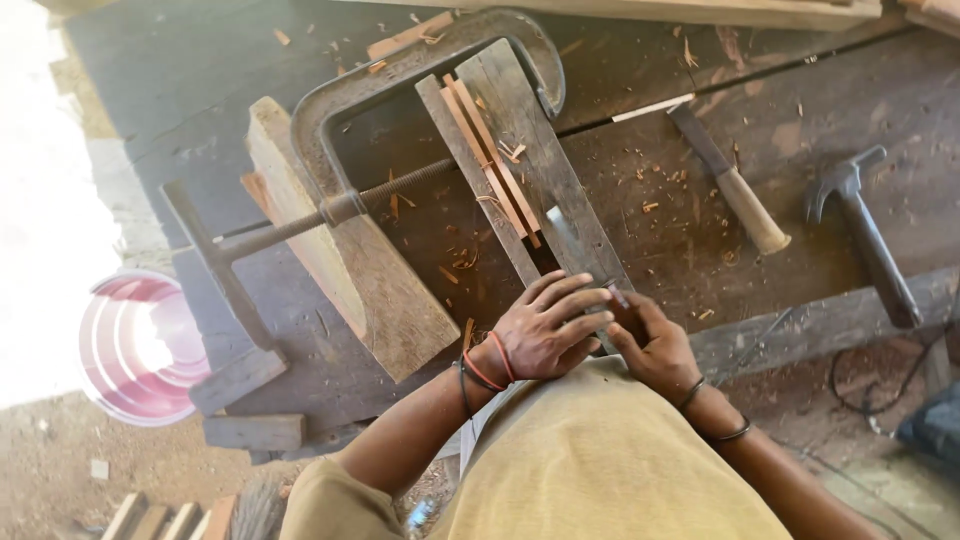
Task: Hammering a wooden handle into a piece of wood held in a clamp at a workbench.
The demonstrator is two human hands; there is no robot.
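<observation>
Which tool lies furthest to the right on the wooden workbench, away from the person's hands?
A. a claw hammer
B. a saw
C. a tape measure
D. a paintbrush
A. A claw hammer lies at the right end of the workbench, beyond the wooden-handled chisel, while the left hand and right hand work together at the near end of the clamped planks.

Hammer [868, 232] right of chisel [733, 183]
</observation>
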